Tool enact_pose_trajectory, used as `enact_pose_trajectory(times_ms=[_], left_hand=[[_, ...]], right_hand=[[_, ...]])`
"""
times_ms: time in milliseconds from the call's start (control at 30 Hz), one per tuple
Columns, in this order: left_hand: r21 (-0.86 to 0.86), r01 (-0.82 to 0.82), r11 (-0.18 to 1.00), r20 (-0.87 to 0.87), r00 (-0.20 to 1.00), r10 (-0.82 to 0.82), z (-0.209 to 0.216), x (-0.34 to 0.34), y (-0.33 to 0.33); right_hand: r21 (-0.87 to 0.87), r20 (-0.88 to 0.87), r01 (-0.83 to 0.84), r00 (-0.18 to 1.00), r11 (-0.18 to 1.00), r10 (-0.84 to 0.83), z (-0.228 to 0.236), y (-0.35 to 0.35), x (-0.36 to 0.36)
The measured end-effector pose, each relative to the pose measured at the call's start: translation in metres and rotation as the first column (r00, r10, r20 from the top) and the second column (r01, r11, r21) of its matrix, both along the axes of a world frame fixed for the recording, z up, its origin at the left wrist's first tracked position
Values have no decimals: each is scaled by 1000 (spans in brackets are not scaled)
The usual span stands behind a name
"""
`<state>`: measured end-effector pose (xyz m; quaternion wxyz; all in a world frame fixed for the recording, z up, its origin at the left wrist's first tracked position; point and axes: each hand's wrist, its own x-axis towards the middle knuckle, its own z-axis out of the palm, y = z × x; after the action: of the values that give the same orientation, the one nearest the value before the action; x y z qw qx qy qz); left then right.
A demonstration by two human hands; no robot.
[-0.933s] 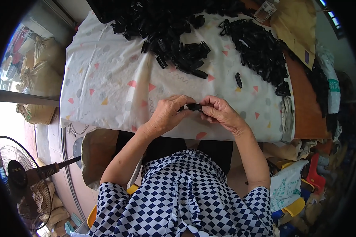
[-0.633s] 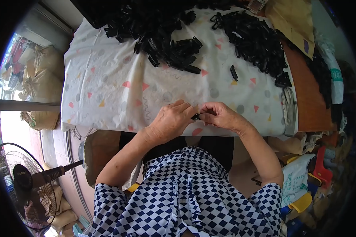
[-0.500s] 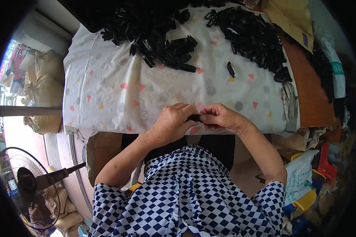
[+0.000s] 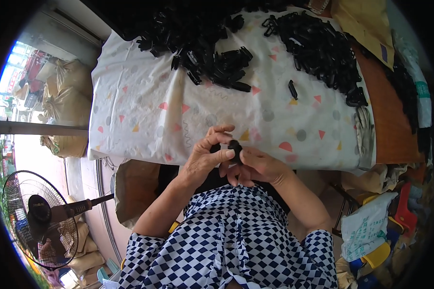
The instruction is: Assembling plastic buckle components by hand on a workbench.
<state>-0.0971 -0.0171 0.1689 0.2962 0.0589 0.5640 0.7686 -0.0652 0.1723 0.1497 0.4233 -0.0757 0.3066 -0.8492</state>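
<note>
My left hand (image 4: 205, 156) and my right hand (image 4: 261, 166) meet at the near edge of the cloth-covered table. A small black plastic part (image 4: 235, 148) is pinched between them, its exact kind too small to make out. Left thumb and fingers press on it from one side, while right fingertips hold its other side and partly cover it. Farther off, a single long black plastic piece (image 4: 292, 89) lies on the patterned white cloth (image 4: 149, 130).
A heap of black plastic pieces (image 4: 212, 62) spreads over the far middle, with another heap (image 4: 318, 53) at far right. Folded gloves (image 4: 364, 130) lie at the right table edge. A fan (image 4: 41, 212) stands at left; a plastic bag (image 4: 369, 226) lies low at right.
Both hands have drawn slightly nearer to my body, and the black part has turned from lying sideways to more upright. My left fingers have lifted and spread. The view has shifted a little.
</note>
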Motion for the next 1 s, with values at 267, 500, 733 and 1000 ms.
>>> enact_pose_trajectory(times_ms=[267,500,733,1000], left_hand=[[-22,-203,979,59,977,204,-12,39,-66],[113,-440,891,118,896,428,-31,68,-112],[8,-380,925,18,925,380,-27,64,-102],[-304,-473,827,-73,877,475,-26,80,-149]], right_hand=[[117,106,55,992,992,-68,-14,-86,6],[112,56,-102,994,989,96,-15,-140,6],[273,-64,156,988,949,-144,-12,-132,15],[432,-132,-44,985,901,111,-7,-104,2]])
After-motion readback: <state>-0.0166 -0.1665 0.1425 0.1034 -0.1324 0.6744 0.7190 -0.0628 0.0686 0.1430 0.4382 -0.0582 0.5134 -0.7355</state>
